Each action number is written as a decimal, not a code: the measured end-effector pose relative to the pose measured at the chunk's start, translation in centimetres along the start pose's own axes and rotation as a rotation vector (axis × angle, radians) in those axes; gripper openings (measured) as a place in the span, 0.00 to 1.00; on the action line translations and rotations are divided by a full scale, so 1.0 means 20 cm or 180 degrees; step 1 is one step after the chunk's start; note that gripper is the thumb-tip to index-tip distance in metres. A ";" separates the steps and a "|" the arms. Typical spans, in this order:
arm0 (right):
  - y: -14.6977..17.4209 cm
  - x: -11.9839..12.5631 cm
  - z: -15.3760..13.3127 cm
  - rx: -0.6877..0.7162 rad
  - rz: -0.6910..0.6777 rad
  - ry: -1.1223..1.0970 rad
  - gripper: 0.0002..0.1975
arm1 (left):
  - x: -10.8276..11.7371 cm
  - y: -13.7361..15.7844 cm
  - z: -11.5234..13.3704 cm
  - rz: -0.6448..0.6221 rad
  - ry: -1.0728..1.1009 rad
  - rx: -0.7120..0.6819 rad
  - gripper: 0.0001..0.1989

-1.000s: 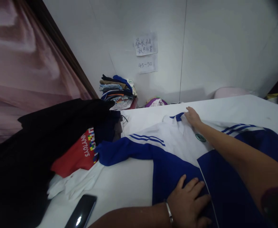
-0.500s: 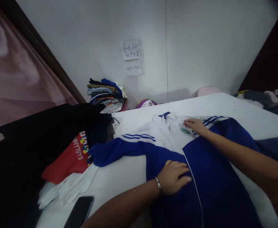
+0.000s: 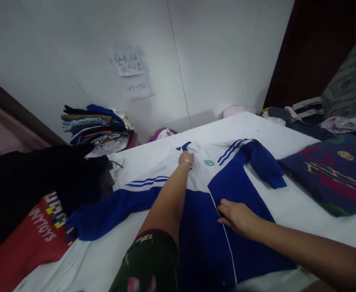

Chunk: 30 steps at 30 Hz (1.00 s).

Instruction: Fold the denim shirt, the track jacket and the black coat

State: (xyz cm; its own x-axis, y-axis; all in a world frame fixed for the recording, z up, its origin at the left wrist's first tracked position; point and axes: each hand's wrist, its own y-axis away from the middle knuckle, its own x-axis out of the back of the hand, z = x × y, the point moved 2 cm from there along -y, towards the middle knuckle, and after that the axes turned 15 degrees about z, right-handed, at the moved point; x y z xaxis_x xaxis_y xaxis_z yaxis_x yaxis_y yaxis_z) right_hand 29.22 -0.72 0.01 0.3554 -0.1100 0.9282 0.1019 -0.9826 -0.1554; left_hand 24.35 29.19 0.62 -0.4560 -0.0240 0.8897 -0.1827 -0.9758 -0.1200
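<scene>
While the jacket lies flat on the bench, I hold it down;
soft, light, floppy cloth; left grip pinching the collar, right grip spread on the front; best taken at collar and hem.

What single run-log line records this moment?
left hand: on collar | right hand: flat on front | blue-and-white zip jacket: spread on white table

we see from one camera worn on our head, looking forward and down across the white worktop toward the white wall behind it. the view sits close: our forearms enter from the bottom edge, and the blue and white jacket fills the centre.
</scene>
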 end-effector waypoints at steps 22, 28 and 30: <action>0.02 -0.08 -0.03 -0.0046 0.0187 -0.0600 0.06 | -0.05 -0.07 -0.08 0.0226 -0.0357 0.0114 0.13; 0.04 -0.07 -0.04 -0.0010 0.0329 -0.0580 0.07 | 0.00 -0.04 -0.12 0.0291 -0.0079 0.0075 0.11; 0.03 -0.07 -0.03 -0.0145 0.0340 -0.0716 0.08 | 0.05 -0.01 -0.17 0.0398 -0.0013 0.0095 0.11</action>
State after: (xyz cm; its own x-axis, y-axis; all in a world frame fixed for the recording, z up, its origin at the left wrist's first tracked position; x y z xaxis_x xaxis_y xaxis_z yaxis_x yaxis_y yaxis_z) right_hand 28.22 -1.31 -1.21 0.5602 -0.1825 0.8080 0.0125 -0.9734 -0.2286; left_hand 21.02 30.16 0.03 -0.4700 -0.1469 0.8704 -0.0985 -0.9712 -0.2171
